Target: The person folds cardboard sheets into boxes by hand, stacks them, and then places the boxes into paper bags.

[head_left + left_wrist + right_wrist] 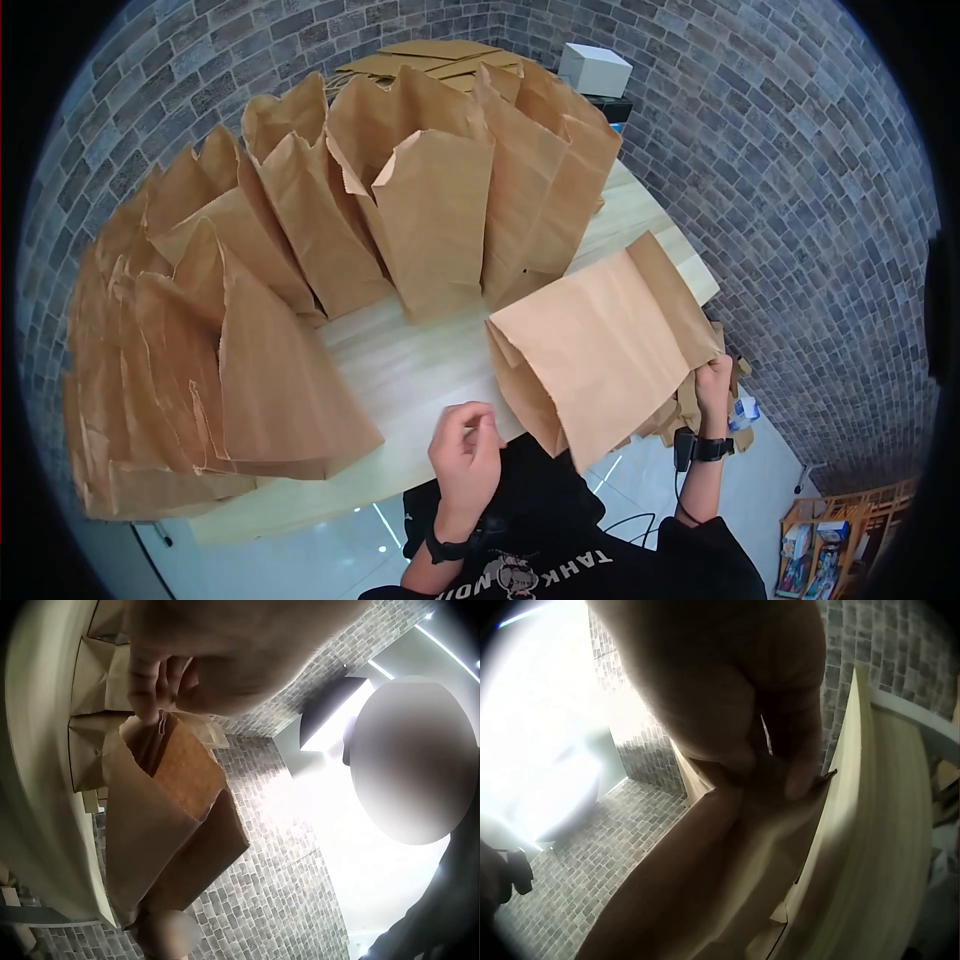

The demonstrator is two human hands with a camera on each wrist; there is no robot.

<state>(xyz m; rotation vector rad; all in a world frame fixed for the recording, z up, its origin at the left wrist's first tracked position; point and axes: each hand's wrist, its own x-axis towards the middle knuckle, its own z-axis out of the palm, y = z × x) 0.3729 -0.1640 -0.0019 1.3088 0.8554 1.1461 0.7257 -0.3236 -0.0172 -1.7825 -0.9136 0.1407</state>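
A brown paper bag (610, 340) is held tilted above the table's right front edge, its partly open mouth towards the left hand. My right hand (713, 385) grips the bag's far end by a corner near the folded bottom; in the right wrist view the fingers of the right hand (735, 712) close on the brown paper (727, 862). My left hand (466, 460) hangs with loosely curled fingers beside the mouth, a small gap apart from it in the head view. In the left wrist view the left hand (217, 660) overlaps the jagged rim of the bag (142, 817).
Several opened brown bags (430, 220) stand upright in an arc along the back and left of the pale wooden table (380, 370). Flat brown bags (430, 58) lie behind them, near a white box (595, 70). At the lower right a wooden rack (850, 530) stands on the floor.
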